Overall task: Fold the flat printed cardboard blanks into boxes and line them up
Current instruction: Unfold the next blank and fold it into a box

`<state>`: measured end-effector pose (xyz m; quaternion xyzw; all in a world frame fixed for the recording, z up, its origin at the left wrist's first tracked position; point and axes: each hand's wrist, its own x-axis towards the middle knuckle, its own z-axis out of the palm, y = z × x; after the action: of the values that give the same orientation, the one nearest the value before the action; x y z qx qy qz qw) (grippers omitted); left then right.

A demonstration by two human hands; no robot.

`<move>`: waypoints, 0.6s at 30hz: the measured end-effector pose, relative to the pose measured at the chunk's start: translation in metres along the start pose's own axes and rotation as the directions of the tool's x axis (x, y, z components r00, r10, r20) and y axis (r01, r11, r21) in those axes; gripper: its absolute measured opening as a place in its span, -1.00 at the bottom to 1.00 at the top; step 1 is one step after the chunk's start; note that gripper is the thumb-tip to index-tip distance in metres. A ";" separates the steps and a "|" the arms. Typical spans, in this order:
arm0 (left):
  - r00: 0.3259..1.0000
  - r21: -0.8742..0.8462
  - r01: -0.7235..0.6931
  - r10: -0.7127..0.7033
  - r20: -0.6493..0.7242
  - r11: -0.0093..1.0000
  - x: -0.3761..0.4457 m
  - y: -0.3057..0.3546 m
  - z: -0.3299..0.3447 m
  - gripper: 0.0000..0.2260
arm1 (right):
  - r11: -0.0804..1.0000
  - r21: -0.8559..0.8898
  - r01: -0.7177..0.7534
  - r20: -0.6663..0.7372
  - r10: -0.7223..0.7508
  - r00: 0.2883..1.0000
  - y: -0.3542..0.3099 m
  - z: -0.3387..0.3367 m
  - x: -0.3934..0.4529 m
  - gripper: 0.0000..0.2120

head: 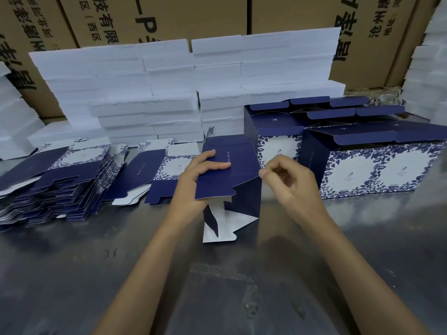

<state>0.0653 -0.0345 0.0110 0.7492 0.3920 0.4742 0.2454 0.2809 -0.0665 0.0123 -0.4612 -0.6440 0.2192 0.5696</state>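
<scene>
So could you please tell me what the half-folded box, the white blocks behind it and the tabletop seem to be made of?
Half-folded box: thin printed cardboard, navy outside with a plain white inside on its flaps. White blocks: probably foam, matte with rough edges. Tabletop: likely sheet metal, grey, dully reflective, scuffed.
</scene>
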 end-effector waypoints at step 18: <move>0.829 0.064 0.239 -0.238 0.506 0.969 -0.002 0.021 -0.030 -0.11 | 0.993 -0.118 0.007 0.129 0.008 0.992 0.007 0.010 0.000 -0.70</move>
<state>0.0454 -0.0478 0.0383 0.7927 0.4030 0.2249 0.3983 0.2741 -0.0613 0.0042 -0.4792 -0.6912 0.2102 0.4985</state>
